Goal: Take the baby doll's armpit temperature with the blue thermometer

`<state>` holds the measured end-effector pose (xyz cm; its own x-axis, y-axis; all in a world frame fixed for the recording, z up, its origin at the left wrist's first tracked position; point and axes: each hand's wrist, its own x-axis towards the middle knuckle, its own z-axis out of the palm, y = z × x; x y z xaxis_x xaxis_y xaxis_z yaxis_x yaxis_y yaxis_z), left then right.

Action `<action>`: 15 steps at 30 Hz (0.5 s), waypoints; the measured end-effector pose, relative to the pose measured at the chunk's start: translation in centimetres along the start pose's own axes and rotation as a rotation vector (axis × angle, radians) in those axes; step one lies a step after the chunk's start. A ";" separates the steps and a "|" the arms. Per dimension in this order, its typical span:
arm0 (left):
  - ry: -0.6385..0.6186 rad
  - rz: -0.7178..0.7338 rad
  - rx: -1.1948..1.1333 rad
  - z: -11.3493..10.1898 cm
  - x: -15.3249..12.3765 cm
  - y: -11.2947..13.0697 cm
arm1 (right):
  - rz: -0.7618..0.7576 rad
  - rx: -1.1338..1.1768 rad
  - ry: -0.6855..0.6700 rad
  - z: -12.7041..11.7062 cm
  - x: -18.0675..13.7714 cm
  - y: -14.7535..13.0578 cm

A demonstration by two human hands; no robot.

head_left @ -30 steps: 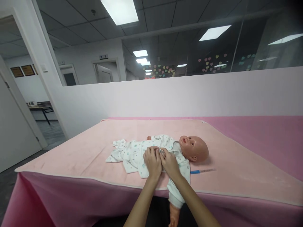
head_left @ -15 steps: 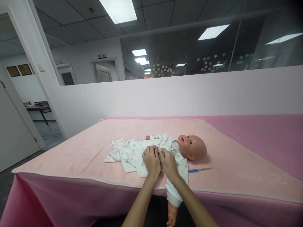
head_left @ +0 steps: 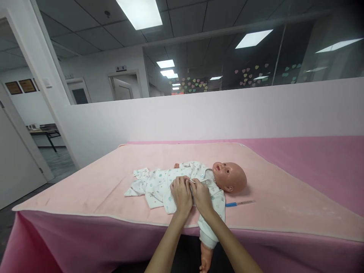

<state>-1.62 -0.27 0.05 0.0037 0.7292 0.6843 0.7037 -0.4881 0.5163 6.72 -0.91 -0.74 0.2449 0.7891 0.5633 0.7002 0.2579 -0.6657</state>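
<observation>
A baby doll (head_left: 231, 177) lies on its back on a peach cloth (head_left: 93, 182), head to the right. It wears a white printed baby outfit (head_left: 162, 180), and one of its arms hangs over the near table edge. My left hand (head_left: 182, 194) and my right hand (head_left: 201, 194) meet at the chest, fingers bent and pinching the front edges of the outfit. The fingertips nearly touch; the exact spot of fabric between them is partly hidden by my fingers. Beside the doll's shoulder lies a thin blue-capped stick, possibly a thermometer (head_left: 231, 204).
Under the peach cloth, a pink cover (head_left: 327, 159) drapes over the table and its front edge. A low white wall (head_left: 227, 117) with glass above stands behind. To the left is a doorway with a small table (head_left: 45, 132) beyond.
The view has shifted very slightly. Both hands stay at the doll's chest, with only small finger movement on the outfit.
</observation>
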 end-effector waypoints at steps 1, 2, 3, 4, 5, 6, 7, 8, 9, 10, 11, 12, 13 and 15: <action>-0.003 0.003 -0.001 0.0 -0.1 0.0 | 0.006 -0.005 0.004 0.0 0.0 0.0; -0.005 0.003 -0.005 0.0 -0.1 0.1 | 0.012 -0.011 0.009 0.1 0.1 0.1; -0.005 -0.001 -0.012 -0.1 -0.2 0.1 | 0.016 -0.016 0.015 0.1 0.1 0.1; -0.002 -0.009 -0.020 -0.1 -0.2 0.2 | 0.016 -0.018 0.018 0.1 0.1 0.1; 0.002 -0.018 -0.031 -0.1 -0.2 0.2 | 0.014 -0.015 0.020 0.1 0.1 0.1; 0.009 -0.025 -0.046 -0.2 -0.2 0.3 | 0.016 -0.010 0.024 0.0 0.1 0.1; 0.020 -0.034 -0.064 -0.2 -0.2 0.3 | 0.020 -0.005 0.027 0.0 0.2 0.0; 0.041 -0.048 -0.084 -0.2 -0.2 0.4 | 0.024 -0.002 0.028 0.0 0.2 0.0; 0.072 -0.067 -0.105 -0.3 -0.1 0.4 | 0.028 -0.002 0.028 -0.1 0.2 -0.1; 0.110 -0.091 -0.124 -0.3 -0.1 0.3 | 0.031 -0.005 0.030 -0.1 0.2 -0.1; 0.150 -0.118 -0.139 -0.4 0.0 0.3 | 0.032 -0.008 0.033 -0.1 0.2 -0.1; 0.185 -0.144 -0.147 -0.5 0.0 0.2 | 0.032 -0.011 0.038 -0.1 0.2 -0.1; 0.209 -0.166 -0.150 -0.6 0.1 0.1 | 0.031 -0.013 0.044 -0.1 0.2 -0.1; 0.220 -0.201 -0.146 -0.9 0.1 -0.2 | 0.039 -0.013 0.061 0.0 0.2 -0.1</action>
<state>-2.41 -0.50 0.47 -0.2899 0.7045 0.6478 0.5657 -0.4199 0.7097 6.74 -0.76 -0.55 0.3123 0.7631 0.5658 0.6975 0.2202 -0.6819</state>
